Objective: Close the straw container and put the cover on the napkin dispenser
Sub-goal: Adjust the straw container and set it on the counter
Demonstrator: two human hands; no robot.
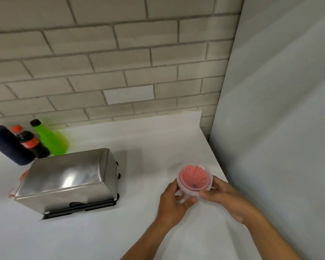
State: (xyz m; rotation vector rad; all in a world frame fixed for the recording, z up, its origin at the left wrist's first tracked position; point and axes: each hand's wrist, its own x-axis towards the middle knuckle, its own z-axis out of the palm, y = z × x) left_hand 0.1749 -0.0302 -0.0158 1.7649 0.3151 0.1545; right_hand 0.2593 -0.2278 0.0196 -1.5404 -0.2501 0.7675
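On the white counter, near its right edge, your left hand and right hand both grip the clear straw container, one on each side, fingers curled round its wall. It stands upright, long axis vertical, mouth up with red straws showing; lid possibly under your fingers, blurred. Napkin dispenser lies well left, steel cover up.
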